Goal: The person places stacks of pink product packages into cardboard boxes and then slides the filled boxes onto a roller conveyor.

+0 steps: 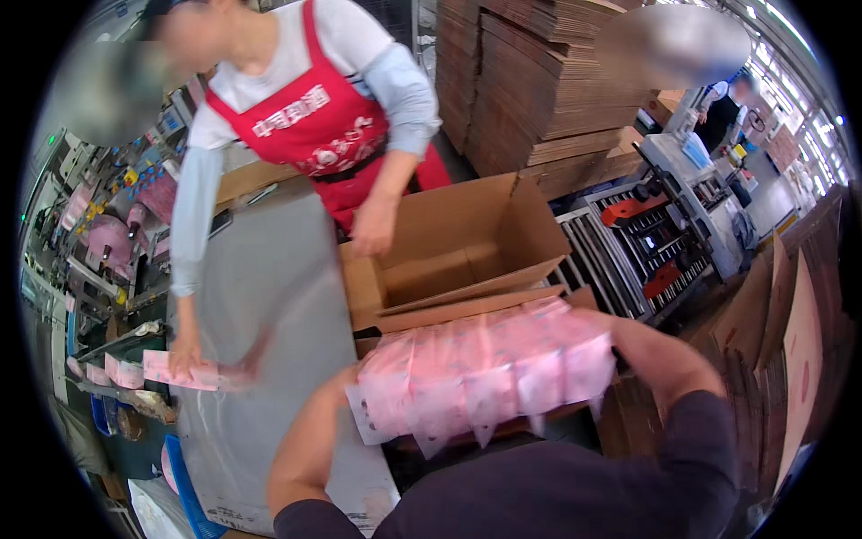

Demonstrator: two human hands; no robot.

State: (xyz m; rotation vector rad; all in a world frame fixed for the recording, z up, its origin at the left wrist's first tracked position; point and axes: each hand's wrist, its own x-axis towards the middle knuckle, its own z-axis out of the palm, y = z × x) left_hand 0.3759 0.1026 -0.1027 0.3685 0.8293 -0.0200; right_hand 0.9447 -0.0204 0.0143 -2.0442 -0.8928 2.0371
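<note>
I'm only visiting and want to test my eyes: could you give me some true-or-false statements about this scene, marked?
1. The person's left hand and right hand hold a row of pink packs, with a cardboard box just beyond. True.
2. That box is closed. False: its top is open.
3. A co-worker's hand is on a single pack at the grey table's edge. True.
4. That co-worker's apron is green. False: it is a red apron.
5. Rollers lie left of the box. False: the metal rollers lie right.

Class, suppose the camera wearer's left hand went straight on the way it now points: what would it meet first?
Most likely the left end of the row of pink packs, which the left hand appears to touch; its fingers are largely hidden, so exact direction and depth are unclear.
</note>
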